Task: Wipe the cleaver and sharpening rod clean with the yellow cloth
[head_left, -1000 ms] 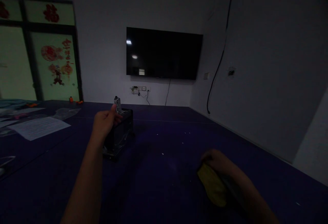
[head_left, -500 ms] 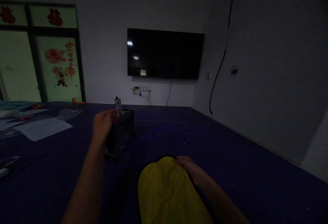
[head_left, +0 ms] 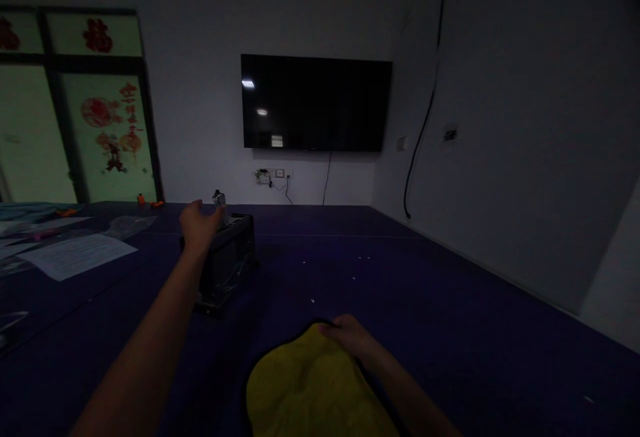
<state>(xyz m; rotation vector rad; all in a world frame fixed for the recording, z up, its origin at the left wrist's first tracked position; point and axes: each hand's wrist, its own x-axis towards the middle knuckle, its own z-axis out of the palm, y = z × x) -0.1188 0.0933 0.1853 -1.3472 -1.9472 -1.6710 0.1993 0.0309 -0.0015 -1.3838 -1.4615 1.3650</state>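
Note:
My left hand (head_left: 197,224) reaches out over the near top edge of a dark box-shaped appliance (head_left: 230,257) on the purple table (head_left: 450,317). Its fingers are spread apart. A small grey object (head_left: 219,198) sticks up from the appliance's top, just right of my fingertips and apart from them as far as I can see. My right hand (head_left: 350,336) rests low in the middle on the far edge of a yellow cloth (head_left: 305,390), fingers curled onto the cloth, which lies spread on the table.
Paper sheets (head_left: 75,254) and clear plastic (head_left: 125,225) lie at the left of the table. A black wall screen (head_left: 315,102) hangs ahead with sockets and a cable (head_left: 327,177) below it. Glass doors with red decorations (head_left: 113,124) stand at the left. The room is dim.
My left hand has let go of the small grey object and opened. My right hand brought the yellow cloth from the right to the middle, where it now lies spread out.

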